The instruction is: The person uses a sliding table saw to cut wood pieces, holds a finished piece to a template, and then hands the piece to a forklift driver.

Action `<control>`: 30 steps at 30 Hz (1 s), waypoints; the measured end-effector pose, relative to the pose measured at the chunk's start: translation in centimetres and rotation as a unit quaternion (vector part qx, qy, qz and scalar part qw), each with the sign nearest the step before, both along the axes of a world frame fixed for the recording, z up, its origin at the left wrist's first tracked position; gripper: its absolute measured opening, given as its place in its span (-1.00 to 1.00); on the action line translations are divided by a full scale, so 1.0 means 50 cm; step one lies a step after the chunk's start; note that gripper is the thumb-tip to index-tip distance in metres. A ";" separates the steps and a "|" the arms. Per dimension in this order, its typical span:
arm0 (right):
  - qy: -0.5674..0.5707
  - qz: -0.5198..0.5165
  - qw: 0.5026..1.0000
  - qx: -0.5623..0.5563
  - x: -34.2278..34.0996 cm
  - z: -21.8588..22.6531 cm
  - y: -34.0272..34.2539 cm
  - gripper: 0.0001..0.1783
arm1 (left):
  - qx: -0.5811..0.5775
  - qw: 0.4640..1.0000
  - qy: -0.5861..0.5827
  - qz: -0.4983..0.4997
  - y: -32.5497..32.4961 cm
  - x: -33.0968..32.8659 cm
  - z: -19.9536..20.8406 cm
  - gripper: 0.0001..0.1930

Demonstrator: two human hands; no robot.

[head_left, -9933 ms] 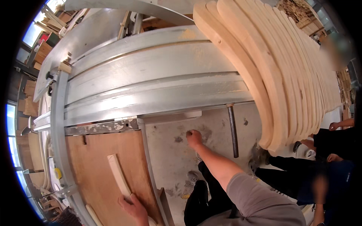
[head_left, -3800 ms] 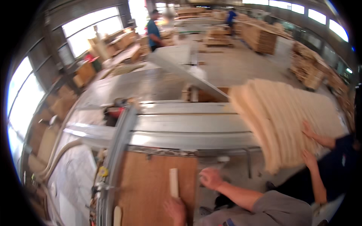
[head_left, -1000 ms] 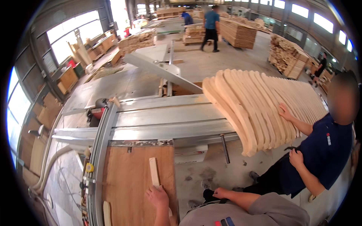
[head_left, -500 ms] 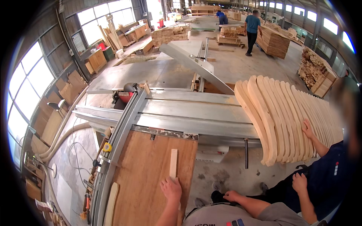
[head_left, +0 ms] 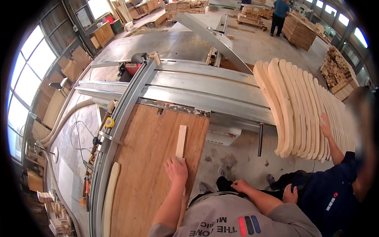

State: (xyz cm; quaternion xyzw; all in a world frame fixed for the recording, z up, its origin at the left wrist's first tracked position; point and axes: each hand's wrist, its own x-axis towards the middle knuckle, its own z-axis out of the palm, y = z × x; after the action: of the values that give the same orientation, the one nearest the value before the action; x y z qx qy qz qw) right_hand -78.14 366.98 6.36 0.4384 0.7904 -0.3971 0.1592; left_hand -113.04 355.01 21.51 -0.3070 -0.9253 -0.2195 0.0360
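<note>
My left hand point(head_left: 176, 170) rests on a narrow pale wooden strip point(head_left: 181, 141), with its fingers curled over the strip's left edge. The strip lies lengthwise on a brown wood-grain board point(head_left: 148, 154); its far end sticks out past my fingers, and a little of its near part shows below the hand. My right hand point(head_left: 239, 185) hangs in front of my waist, empty as far as I can see, its fingers loosely extended. A curved pale wooden piece point(head_left: 111, 197) lies along the board's left side, against the metal rail.
A metal sliding table point(head_left: 205, 89) runs across beyond the board. Many curved wooden parts point(head_left: 292, 106) stand in a row at its right end. A co-worker's hand point(head_left: 325, 125) touches them. A yellow tape measure point(head_left: 109, 122) sits on the left rail point(head_left: 126, 106). A black handle point(head_left: 260, 140) projects downward.
The view has tipped downward, so the scene sits higher in the picture and more of my body shows. My left hand stays on the wooden strip. The co-worker's lower hand has shifted left.
</note>
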 end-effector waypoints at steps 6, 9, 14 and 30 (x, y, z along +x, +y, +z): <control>-0.006 0.013 1.000 -0.014 -0.003 0.008 0.012 -0.58 | -0.001 1.000 -0.022 0.006 0.009 0.004 0.007 -0.60; -0.004 0.012 1.000 -0.014 -0.009 0.015 0.013 -0.57 | 0.008 1.000 0.017 0.017 -0.001 -0.001 0.000 -0.62; 0.011 0.022 1.000 -0.009 -0.011 0.008 0.014 -0.59 | -0.034 0.999 -0.039 0.010 0.006 -0.005 0.005 -0.62; 0.001 0.061 0.998 0.019 -0.029 0.020 0.045 -0.56 | -0.035 0.998 -0.054 0.005 0.009 -0.006 -0.011 -0.60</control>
State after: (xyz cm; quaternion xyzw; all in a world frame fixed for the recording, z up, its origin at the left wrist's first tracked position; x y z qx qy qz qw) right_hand -79.60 369.25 7.36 0.3919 0.8234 -0.3717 0.1739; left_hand -113.32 355.44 20.94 -0.2914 -0.9345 -0.2032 -0.0234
